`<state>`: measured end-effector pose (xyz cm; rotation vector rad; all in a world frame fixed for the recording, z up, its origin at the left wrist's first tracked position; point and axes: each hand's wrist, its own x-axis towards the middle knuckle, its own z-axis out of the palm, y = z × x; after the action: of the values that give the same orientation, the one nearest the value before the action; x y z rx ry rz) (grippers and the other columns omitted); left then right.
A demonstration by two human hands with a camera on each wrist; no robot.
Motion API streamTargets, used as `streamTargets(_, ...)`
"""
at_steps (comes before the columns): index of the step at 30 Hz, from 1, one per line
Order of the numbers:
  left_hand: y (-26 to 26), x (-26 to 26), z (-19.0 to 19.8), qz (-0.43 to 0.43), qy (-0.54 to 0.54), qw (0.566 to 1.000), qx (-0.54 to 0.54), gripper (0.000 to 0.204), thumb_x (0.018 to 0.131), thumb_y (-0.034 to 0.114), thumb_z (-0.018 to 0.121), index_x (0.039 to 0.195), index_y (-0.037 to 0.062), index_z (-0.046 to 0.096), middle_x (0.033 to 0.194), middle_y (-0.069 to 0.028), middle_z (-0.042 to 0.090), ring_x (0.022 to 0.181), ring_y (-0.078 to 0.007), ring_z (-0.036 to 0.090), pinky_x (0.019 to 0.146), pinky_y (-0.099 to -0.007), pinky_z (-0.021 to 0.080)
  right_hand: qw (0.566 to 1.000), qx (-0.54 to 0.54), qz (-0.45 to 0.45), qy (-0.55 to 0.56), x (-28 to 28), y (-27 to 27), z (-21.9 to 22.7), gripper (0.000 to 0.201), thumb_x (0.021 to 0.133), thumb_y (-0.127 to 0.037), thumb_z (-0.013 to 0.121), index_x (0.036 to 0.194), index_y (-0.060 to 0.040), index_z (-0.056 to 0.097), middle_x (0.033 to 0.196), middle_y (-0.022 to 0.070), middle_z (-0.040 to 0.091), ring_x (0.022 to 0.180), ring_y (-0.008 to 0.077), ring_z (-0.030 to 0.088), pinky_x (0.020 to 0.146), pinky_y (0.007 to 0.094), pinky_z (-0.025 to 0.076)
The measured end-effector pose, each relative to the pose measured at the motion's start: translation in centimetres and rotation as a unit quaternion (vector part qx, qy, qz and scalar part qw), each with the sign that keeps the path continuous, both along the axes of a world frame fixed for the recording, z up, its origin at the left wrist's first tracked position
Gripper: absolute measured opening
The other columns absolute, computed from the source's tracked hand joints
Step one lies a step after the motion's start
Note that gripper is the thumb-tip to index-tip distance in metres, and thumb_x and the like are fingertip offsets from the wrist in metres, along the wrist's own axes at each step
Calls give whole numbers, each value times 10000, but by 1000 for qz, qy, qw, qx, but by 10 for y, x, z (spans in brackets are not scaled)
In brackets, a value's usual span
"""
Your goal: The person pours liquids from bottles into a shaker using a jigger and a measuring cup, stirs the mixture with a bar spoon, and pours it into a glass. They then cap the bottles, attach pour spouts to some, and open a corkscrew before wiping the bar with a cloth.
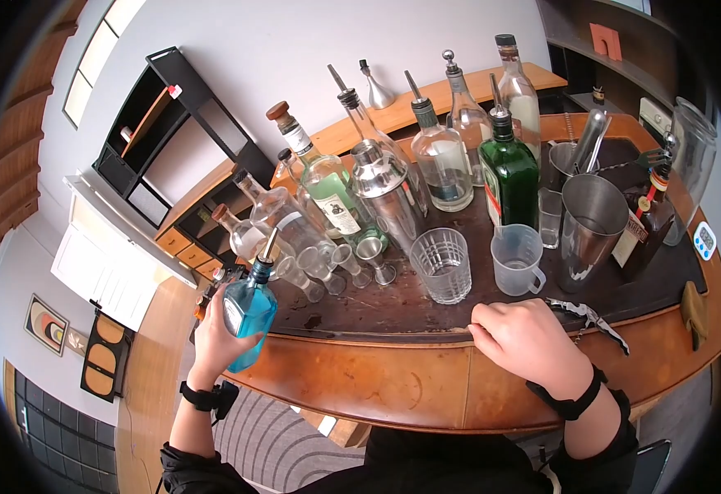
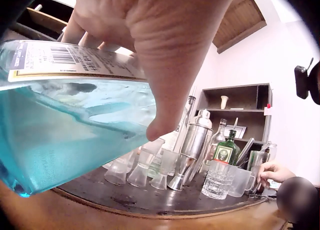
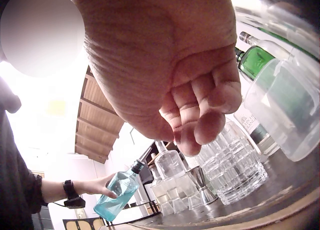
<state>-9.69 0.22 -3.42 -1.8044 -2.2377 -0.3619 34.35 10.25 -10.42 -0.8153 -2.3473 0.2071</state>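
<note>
My left hand (image 1: 217,339) grips a square blue glass bottle (image 1: 250,319) with a metal pour spout, holding it up at the table's left front edge. Blue liquid (image 2: 75,140) shows inside it in the left wrist view, below a label with a barcode. At the front edge on the right is my right hand (image 1: 532,344), its fingers loosely curled with nothing in them, as the right wrist view of its fingers (image 3: 210,126) shows. Nearest to it stand a frosted plastic measuring jug (image 1: 515,257) and a cut-glass tumbler (image 1: 441,267).
Small glasses (image 1: 315,263) and a metal jigger (image 1: 377,262) stand right of the blue bottle. Behind are a steel shaker (image 1: 389,193), a green bottle (image 1: 509,177) and several clear bottles. On the right are a mixing tin (image 1: 591,235), corkscrew (image 1: 591,317) and blue timer (image 1: 704,240).
</note>
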Motion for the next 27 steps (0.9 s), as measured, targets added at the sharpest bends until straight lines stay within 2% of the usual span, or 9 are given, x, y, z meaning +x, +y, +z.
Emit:
streamTargets(4, 1, -6, -10, 27, -59, 998, -10, 1041, 574, 317, 860, 1428, 68, 319, 1271, -220, 560, 1132, -370, 595, 933, -420, 496, 1000, 4, -1, -3, 1, -1, 1, 181, 871, -171, 634, 766, -62, 534, 648, 88, 596, 583, 273, 630, 523, 382, 497)
streamTargets(6, 1, -26, -22, 6, -155, 987, 27, 1029, 610, 287, 861, 1433, 39, 294, 1266, -210, 562, 1142, -322, 596, 950, -397, 482, 1000, 0, -2, -5, 1, 0, 0, 180, 871, -171, 634, 768, -62, 536, 650, 88, 596, 583, 273, 630, 524, 381, 498)
streamTargets(7, 2, -35, -29, 6, -156, 987, 27, 1029, 610, 287, 861, 1433, 39, 294, 1266, -210, 562, 1142, -322, 596, 950, -397, 482, 1000, -4, -1, -8, 1, 0, 0, 178, 871, -171, 634, 770, -61, 537, 652, 89, 596, 584, 273, 630, 525, 380, 499)
streamTargets(9, 7, -49, -42, -54, -303, 945, 110, 948, 687, 218, 837, 1428, 18, 280, 1246, -168, 563, 1127, -264, 581, 962, -363, 463, 1000, -5, 0, -5, 1, 0, -1, 178, 871, -171, 634, 771, -60, 538, 652, 89, 596, 584, 273, 631, 526, 380, 500)
streamTargets(10, 10, -51, -46, -54, -303, 945, 110, 948, 687, 218, 837, 1428, 18, 280, 1246, -168, 563, 1127, -264, 581, 962, -363, 463, 1000, -5, 1, -2, 0, 0, -1, 178, 871, -170, 634, 773, -58, 538, 653, 90, 596, 585, 273, 631, 527, 379, 500)
streamTargets(12, 16, -56, -54, -37, -402, 897, 181, 845, 749, 149, 801, 1407, 7, 290, 1247, -128, 543, 1124, -229, 551, 969, -349, 450, 1000, -6, 2, -5, 0, 0, -1, 178, 870, -170, 635, 773, -58, 537, 653, 92, 595, 585, 275, 630, 528, 379, 500)
streamTargets(18, 38, -82, -75, -13, -454, 853, 258, 762, 766, 125, 797, 1358, 26, 327, 1248, -125, 527, 1145, -226, 547, 984, -353, 445, 1000, -8, -2, -10, 0, 0, 1, 179, 869, -166, 635, 770, -56, 533, 651, 95, 591, 585, 284, 626, 528, 384, 498)
streamTargets(20, 49, -88, -84, -19, -436, 850, 296, 649, 798, 148, 781, 1284, 49, 363, 1166, -97, 561, 1068, -208, 572, 927, -346, 470, 1000, -14, -1, -11, 0, 1, 0, 179, 868, -165, 635, 769, -56, 533, 650, 95, 588, 585, 286, 625, 527, 385, 497)
streamTargets(27, 75, -78, -91, -15, -419, 853, 311, 781, 784, 127, 792, 1370, 18, 287, 1278, -140, 485, 1149, -229, 531, 979, -357, 444, 1000, -12, -9, -18, 0, 3, 0, 182, 867, -167, 637, 769, -59, 527, 644, 91, 578, 582, 280, 623, 522, 381, 496)
